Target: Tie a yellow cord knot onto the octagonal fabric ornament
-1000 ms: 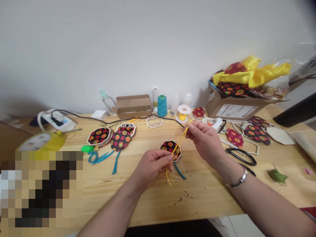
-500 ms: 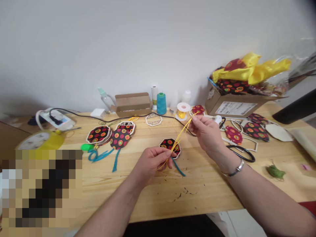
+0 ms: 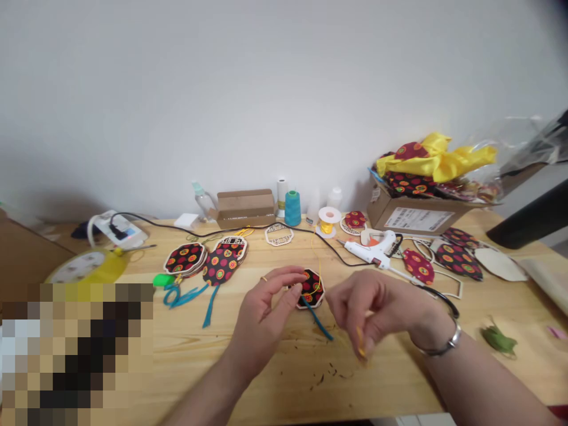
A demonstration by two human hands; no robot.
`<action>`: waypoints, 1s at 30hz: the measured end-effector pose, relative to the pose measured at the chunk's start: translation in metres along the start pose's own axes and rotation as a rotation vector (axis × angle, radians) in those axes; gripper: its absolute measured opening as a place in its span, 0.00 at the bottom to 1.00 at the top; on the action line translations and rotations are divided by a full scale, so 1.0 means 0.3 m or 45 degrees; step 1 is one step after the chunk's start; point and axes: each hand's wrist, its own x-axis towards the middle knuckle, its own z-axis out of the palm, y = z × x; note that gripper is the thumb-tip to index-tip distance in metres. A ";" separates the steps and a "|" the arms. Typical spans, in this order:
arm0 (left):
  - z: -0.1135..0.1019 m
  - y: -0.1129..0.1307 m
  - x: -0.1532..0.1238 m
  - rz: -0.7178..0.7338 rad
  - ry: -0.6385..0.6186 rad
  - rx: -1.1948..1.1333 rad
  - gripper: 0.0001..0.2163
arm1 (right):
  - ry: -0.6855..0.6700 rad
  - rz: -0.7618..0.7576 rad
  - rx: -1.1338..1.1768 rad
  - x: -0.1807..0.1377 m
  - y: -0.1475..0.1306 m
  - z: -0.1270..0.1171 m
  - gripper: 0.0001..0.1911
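My left hand (image 3: 273, 310) is beside a small octagonal panel (image 3: 314, 285) with dark flowered fabric and a pale rim, partly covering it. Its thumb and fingertips come together at a thin yellow cord (image 3: 320, 269) that curves down from a white spool (image 3: 329, 220). A teal ribbon (image 3: 320, 322) trails from the panel over the wood. To the right, my right hand (image 3: 377, 310) is closed, with a short bit of yellow cord (image 3: 361, 343) showing at its fingertips. The rest of that cord is hidden in the hand.
A white glue gun (image 3: 373, 248) lies behind my right hand. Stacked fabric panels (image 3: 184, 260) and teal ribbons are at left. A teal thread cone (image 3: 293, 208) and a small open box (image 3: 246, 207) stand behind. At right is a carton (image 3: 412, 216) full of fabric.
The yellow strands stretched between my hands are gone from there. My right hand has come down and nearer, uncovering the glue gun. The view has tilted up slightly.
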 end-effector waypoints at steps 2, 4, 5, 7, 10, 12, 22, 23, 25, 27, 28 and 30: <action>0.015 0.010 0.004 -0.125 -0.112 -0.133 0.09 | 0.352 0.001 -0.037 0.024 0.025 0.008 0.04; 0.035 -0.001 0.021 -0.244 -0.203 -0.356 0.12 | 0.633 0.056 -0.022 0.052 0.057 0.009 0.07; 0.045 -0.012 0.033 -0.296 -0.229 -0.455 0.13 | 0.727 0.095 0.007 0.066 0.072 0.008 0.08; 0.064 -0.041 0.058 -0.397 -0.261 -0.631 0.13 | 0.856 0.168 0.038 0.091 0.096 0.002 0.10; 0.079 -0.079 0.089 -0.516 -0.270 -0.780 0.13 | 0.952 0.250 0.034 0.123 0.113 -0.007 0.10; 0.081 -0.095 0.100 -0.555 -0.235 -0.799 0.12 | 0.961 0.311 0.059 0.143 0.118 -0.011 0.10; 0.074 -0.147 0.103 -0.546 -0.061 -0.908 0.09 | 0.968 0.235 0.248 0.180 0.183 0.012 0.16; 0.073 -0.147 0.105 -0.541 -0.056 -0.918 0.09 | 0.922 0.221 0.273 0.176 0.186 0.016 0.17; 0.073 -0.144 0.107 -0.543 -0.044 -0.924 0.09 | 0.895 0.212 0.303 0.171 0.187 0.022 0.17; 0.074 -0.141 0.107 -0.546 -0.042 -0.901 0.10 | 0.948 0.227 0.311 0.168 0.184 0.027 0.16; 0.075 -0.139 0.106 -0.542 -0.049 -0.881 0.10 | 0.986 0.229 0.309 0.168 0.183 0.030 0.15; 0.078 -0.138 0.101 -0.522 -0.083 -0.839 0.11 | 1.039 0.219 0.307 0.169 0.185 0.034 0.14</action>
